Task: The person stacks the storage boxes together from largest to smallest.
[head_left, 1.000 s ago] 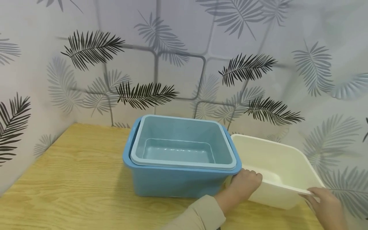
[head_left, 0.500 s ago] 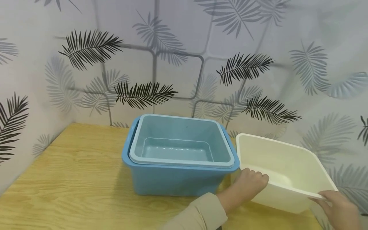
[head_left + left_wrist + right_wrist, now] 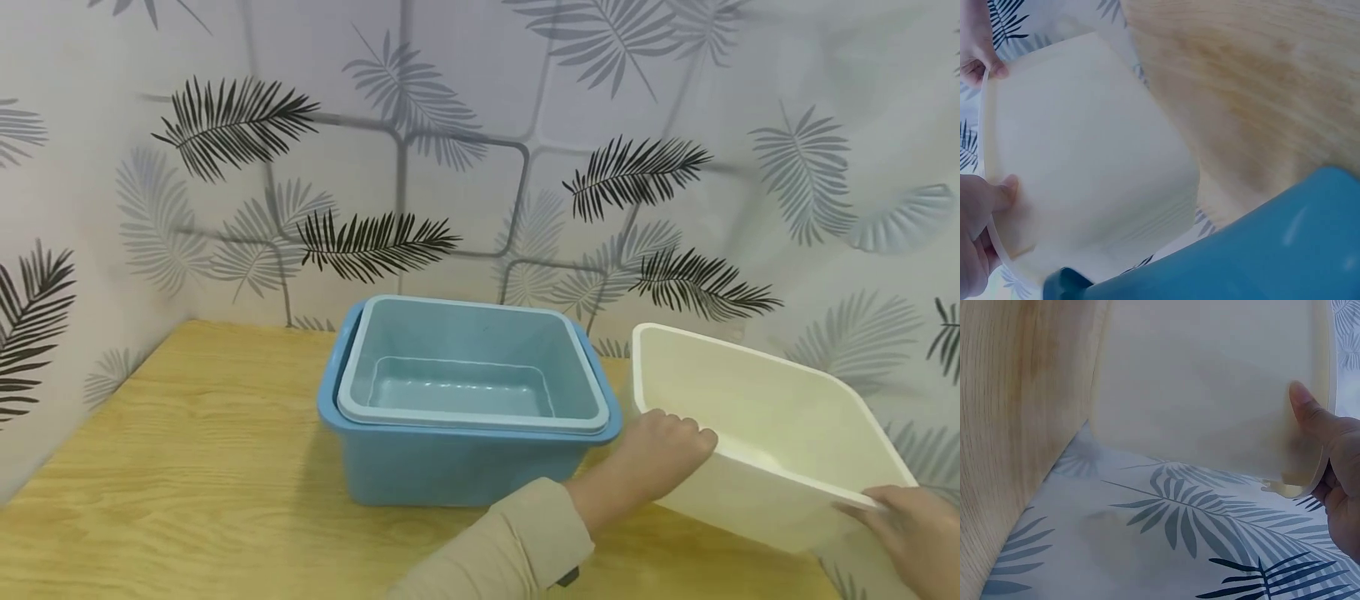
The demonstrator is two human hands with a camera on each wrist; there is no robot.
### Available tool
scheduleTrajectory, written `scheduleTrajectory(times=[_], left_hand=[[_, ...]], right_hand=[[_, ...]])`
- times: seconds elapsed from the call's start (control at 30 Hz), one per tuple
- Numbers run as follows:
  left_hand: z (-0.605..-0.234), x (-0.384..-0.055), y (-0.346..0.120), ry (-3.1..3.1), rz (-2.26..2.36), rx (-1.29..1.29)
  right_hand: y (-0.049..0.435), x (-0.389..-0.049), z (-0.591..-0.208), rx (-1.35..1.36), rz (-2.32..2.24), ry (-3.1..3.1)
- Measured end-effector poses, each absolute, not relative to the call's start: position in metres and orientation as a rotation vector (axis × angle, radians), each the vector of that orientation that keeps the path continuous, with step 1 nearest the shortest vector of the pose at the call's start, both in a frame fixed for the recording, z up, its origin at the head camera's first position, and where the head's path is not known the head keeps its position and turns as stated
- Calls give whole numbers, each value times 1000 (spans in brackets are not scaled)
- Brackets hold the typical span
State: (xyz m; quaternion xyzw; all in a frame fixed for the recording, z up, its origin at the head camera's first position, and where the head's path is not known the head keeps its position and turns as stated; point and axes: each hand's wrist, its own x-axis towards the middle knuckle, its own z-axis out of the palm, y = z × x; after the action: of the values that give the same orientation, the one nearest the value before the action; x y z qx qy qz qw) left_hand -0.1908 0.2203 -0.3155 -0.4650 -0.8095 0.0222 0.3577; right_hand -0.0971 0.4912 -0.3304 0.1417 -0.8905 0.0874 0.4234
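Note:
A cream plastic bin [image 3: 757,400] is held by its near rim at the right of the head view, tilted and partly past the table's right edge. My left hand [image 3: 663,454] grips that rim near its left corner, fingers curled over the top. At the right corner my right hand [image 3: 911,529] pinches the same rim, its thumb [image 3: 1310,409] against the outer wall in the right wrist view. Just left of it, a light blue bin [image 3: 465,400] sits nested inside a larger blue bin [image 3: 450,471] on the table.
The wooden table [image 3: 187,467] extends to the left and front of the blue bins. Behind it and along the right runs a leaf-patterned wall covering [image 3: 465,167]. A small dark object [image 3: 568,576] shows beside my left sleeve.
Both hands have moved right with the cream bin, and it has risen a little in the last half second. A gap now shows between it and the blue bins, which stay put.

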Motion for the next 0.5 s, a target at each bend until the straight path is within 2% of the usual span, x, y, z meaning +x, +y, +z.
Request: scheduleTrajectory(times=[0.37,0.5], left_hand=[[-292,-189,214,-2166,94,-1218],[-285,-189,214,-2157,84,-1207]], right_hand=[[491,-102,-315,461,407,-2138],[493,-102,-306,411,356,-2151]])
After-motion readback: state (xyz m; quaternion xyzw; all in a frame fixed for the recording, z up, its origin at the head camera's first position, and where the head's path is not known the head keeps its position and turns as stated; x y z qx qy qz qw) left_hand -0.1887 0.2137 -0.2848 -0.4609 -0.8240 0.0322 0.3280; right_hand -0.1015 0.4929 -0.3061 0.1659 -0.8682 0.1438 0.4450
